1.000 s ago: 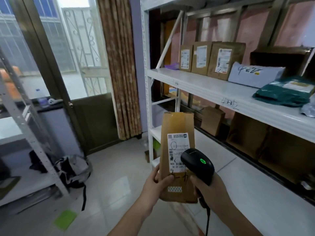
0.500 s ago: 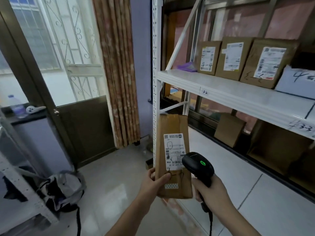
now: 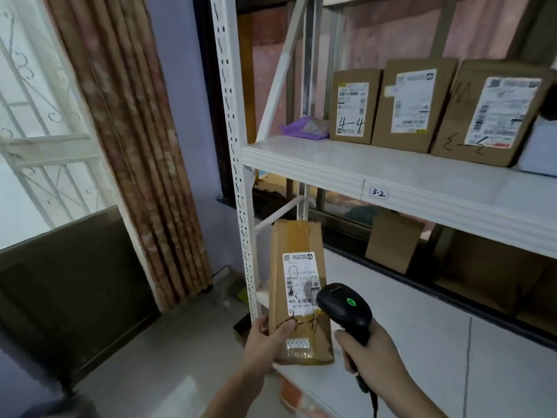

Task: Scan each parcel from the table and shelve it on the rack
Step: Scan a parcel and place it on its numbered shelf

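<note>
the person has stepped closer to the rack [image 3: 241, 206] since a moment ago; its white upright now stands near the middle of the view and the door has slid off to the left edge. the left hand [image 3: 265, 342] still grips the tall brown parcel [image 3: 298, 291] by its lower left side, thumb pressed on the front just under the white label [image 3: 301, 283], fingers wrapped behind. the parcel stays upright in the air in front of the rack's lower shelf, about as before. the right hand [image 3: 370, 354] remains closed around the handle of the black scanner [image 3: 343, 309], its green light lit, the head just beside the label's lower right corner. on the shelf marked 3-2 [image 3: 378, 193], three brown boxes [image 3: 407, 107] now loom larger.
</note>
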